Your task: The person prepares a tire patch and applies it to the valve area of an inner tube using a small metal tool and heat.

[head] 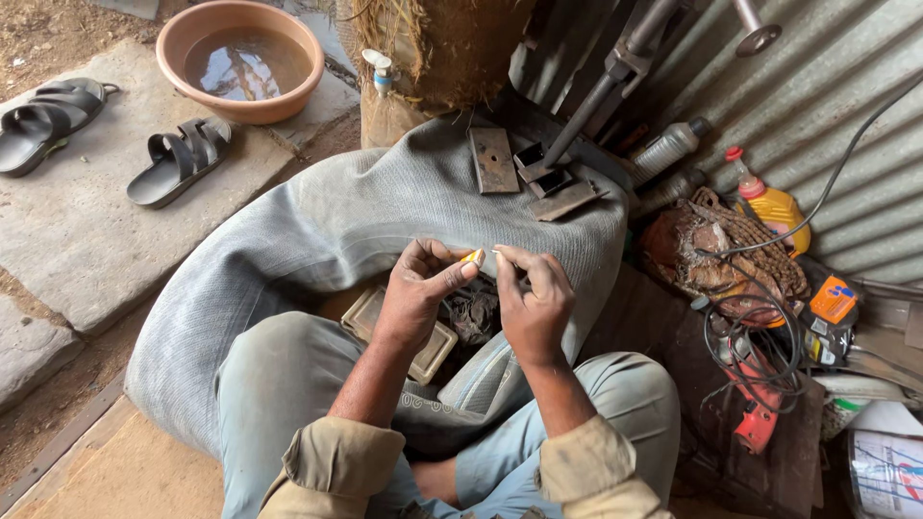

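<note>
The person sits at the centre of the frame with a large grey inner tube (pixel 317 231) draped across the lap. The left hand (pixel 415 293) and right hand (pixel 534 298) meet just above the tube. The left fingers (pixel 452 277) are pinched on a small yellow piece (pixel 473 257); the right fingers (pixel 514 261) are closed against its other end, though what they grip is too small to tell. Flat metal plates (pixel 494 160) and a press arm (pixel 601 96) rest on the tube in the upper centre, not engaged. A basin of water (pixel 240 60) stands at upper left, beside two black sandals (pixel 178 159). Judged from this, the work is at the preparation stage: the small piece is being readied and nothing is yet applied to the tube.
</note>
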